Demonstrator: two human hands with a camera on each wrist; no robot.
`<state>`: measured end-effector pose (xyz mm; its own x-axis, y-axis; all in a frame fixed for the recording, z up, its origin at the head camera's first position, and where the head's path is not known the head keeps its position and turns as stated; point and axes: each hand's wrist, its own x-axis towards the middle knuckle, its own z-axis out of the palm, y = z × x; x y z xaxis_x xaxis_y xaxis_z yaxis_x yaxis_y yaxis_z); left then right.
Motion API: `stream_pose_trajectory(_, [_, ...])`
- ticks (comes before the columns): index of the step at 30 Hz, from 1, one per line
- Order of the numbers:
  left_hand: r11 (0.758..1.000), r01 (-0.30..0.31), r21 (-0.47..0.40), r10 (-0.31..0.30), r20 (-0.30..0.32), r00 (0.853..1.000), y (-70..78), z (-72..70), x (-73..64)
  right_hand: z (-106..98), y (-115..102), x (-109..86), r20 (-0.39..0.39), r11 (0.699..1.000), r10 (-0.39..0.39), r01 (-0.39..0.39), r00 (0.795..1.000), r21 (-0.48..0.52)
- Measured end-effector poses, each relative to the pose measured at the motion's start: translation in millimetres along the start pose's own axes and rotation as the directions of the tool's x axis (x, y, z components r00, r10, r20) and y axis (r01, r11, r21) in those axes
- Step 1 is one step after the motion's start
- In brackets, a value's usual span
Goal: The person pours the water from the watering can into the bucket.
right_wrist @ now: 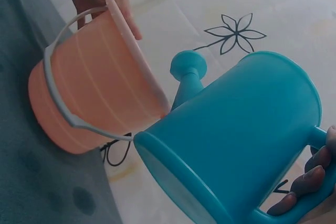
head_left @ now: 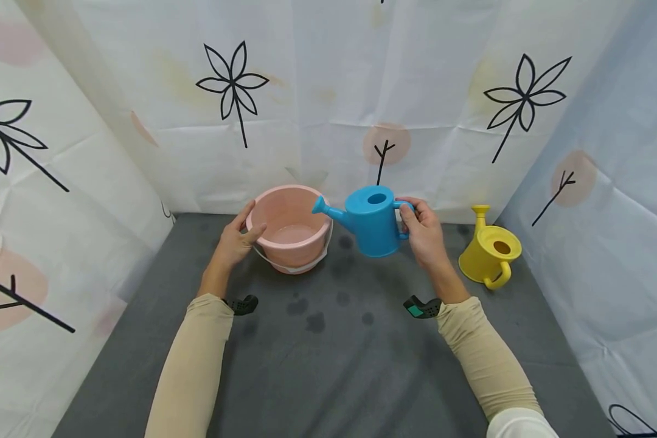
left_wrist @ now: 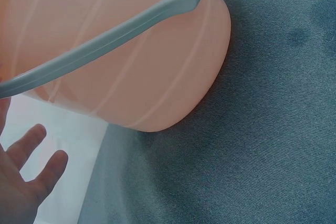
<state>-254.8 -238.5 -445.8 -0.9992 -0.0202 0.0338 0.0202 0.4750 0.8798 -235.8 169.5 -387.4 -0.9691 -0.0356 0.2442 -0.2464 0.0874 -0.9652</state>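
Your right hand (head_left: 424, 234) grasped the blue watering can (head_left: 375, 228) by its loop, fingers wrapped through it and thumb on top. You held the can raised over the gray surface (head_left: 334, 359), its underside showing in the right wrist view. Its spout (head_left: 336, 214) pointed left, and the flared tip overlapped the right rim of the pink bucket (head_left: 292, 255) from above; you could not tell whether the 2 touched.

Your left hand (head_left: 234, 240) grasped the bucket's left rim, thumb over the edge and fingers along the outside; in the left wrist view, 2 fingers stretched away from the wall. The bucket sat near the far edge of the surface, just in front of the back curtain (head_left: 317, 109), so the room behind it was tight. Its pale handle (left_wrist: 100, 47) hung down across the near side.

Between the bucket and the can's body ran a narrow gap, bridged by the spout. The yellow watering can (head_left: 479, 258) sat right of your right hand, near the right curtain (head_left: 608, 243), leaving your hand limited room that way. The widest stretch of surface lay toward you, between your 2 forearms, where dark spots marked the cloth near the bucket
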Motion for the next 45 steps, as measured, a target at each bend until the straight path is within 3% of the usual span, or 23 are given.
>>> stream_pose_trajectory(14, [1.0,0.001,-0.003,-0.001,0.008,1.0,-1.0,-1.2,0.8,16.0,-8.7,3.6,0.004,0.988,-0.08,0.079,0.997,-0.136])
stream_pose_trajectory(25, [1.0,0.0,-0.006,0.0,0.021,1.0,-2.6,-0.9,-0.1,22.9,-16.2,10.3,0.006,0.983,-0.067,0.067,0.998,-0.173])
stream_pose_trajectory(33, [1.0,-0.008,0.001,0.008,0.009,1.0,-0.9,-1.3,0.8,29.4,-21.1,13.7,-0.013,0.965,-0.144,0.137,0.99,-0.225])
stream_pose_trajectory(45, [1.0,0.002,0.011,-0.002,0.016,1.0,0.6,-1.0,-0.5,30.5,-29.2,23.1,0.046,0.917,-0.227,0.229,0.973,-0.327])
